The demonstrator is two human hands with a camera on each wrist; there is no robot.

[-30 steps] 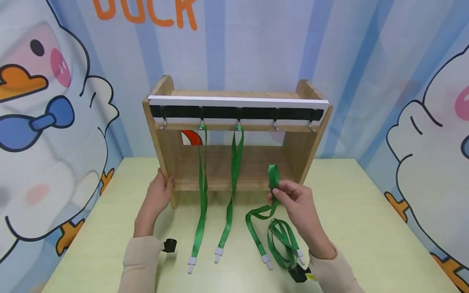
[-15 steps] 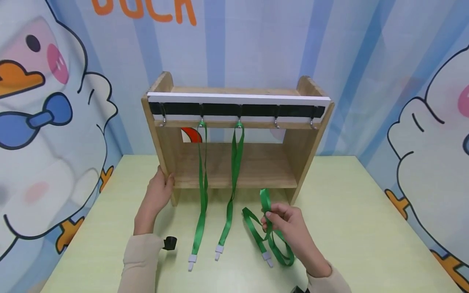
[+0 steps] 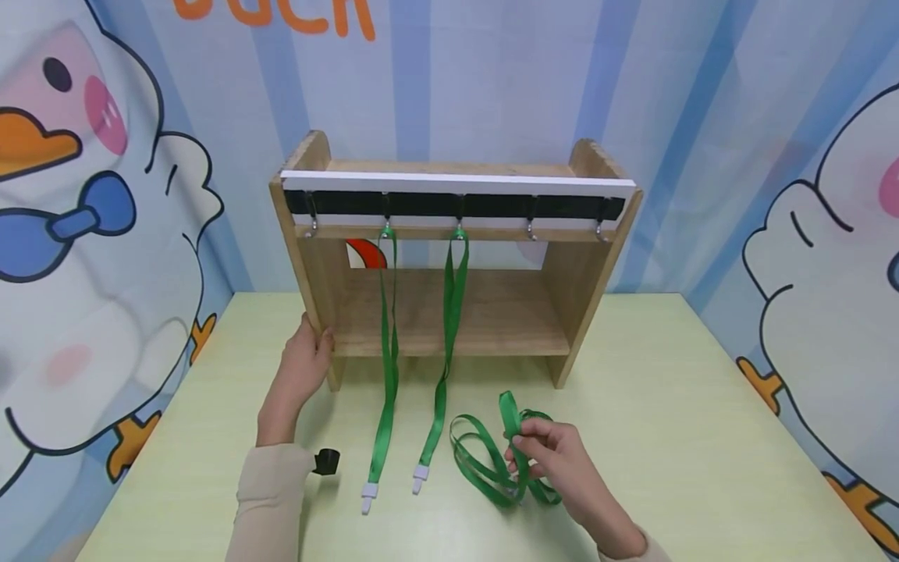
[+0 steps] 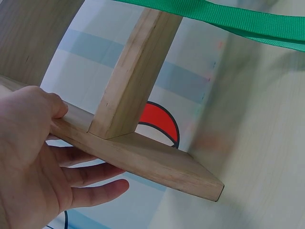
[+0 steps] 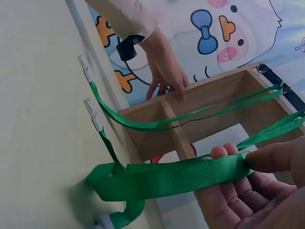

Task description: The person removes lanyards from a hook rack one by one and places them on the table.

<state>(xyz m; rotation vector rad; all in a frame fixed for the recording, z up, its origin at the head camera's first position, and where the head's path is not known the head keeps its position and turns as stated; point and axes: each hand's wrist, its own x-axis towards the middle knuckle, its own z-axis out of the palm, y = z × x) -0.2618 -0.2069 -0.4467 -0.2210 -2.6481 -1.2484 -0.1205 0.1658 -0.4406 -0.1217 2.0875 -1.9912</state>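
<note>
Only two lanyards [image 3: 386, 367] on rack [image 3: 583, 281]

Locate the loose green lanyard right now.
Head view: the loose green lanyard lies coiled on the table, front right of the wooden rack, pinched by the right hand.

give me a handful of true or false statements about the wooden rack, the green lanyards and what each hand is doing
1. Two green lanyards hang from the hooks of the wooden rack. True.
2. Every hook carries a lanyard. False: only the second and third from the left do; three are bare.
3. The right hand pinches a loose lanyard above the table. True.
4. The left hand is lifting a lanyard clip. False: it holds the rack's left side panel.
5. The hanging lanyards end in white clips lying on the table. True.
</note>
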